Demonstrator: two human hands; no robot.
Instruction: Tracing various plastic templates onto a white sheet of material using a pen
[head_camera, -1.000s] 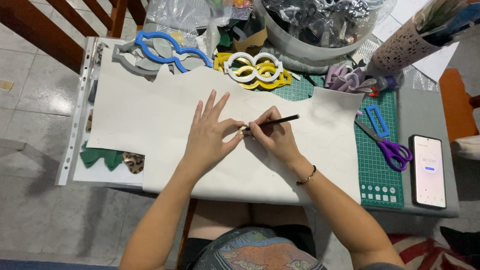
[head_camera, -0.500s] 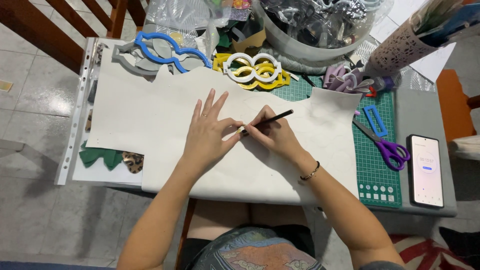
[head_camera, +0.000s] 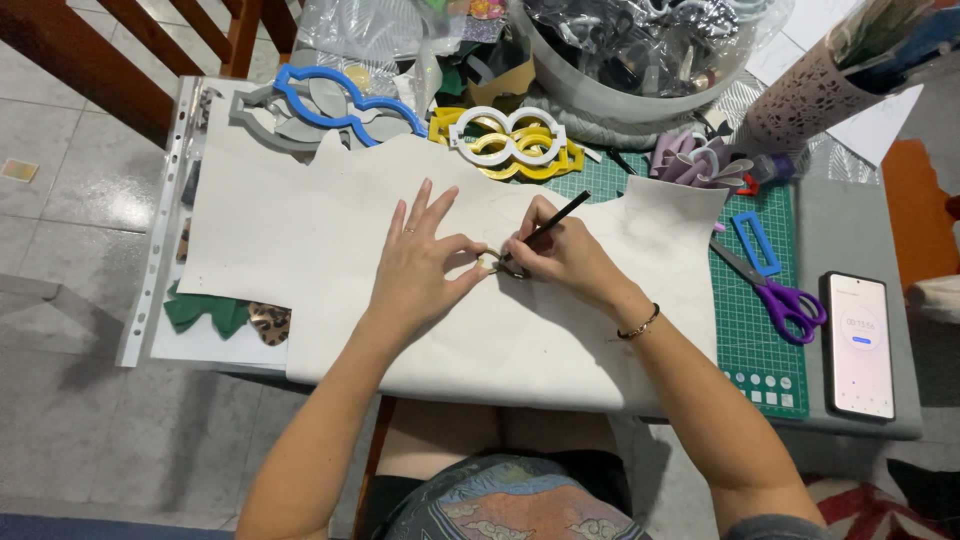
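Centre of frame: the left hand lies spread, fingers fanned, on a large cream sheet covering the table, its thumb and forefinger pressing a small tan template against the sheet. The right hand, just beside it, pinches a black pencil with its tip at the template. To the right lie a green cutting mat, purple scissors and a phone; a white loop-shaped cutout sits above.

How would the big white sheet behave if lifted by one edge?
The white sheet probably flops: it looks thin and its near edge overhangs the table. It likely slides easily, which may be why the left hand presses it flat while the right hand marks with a pencil.
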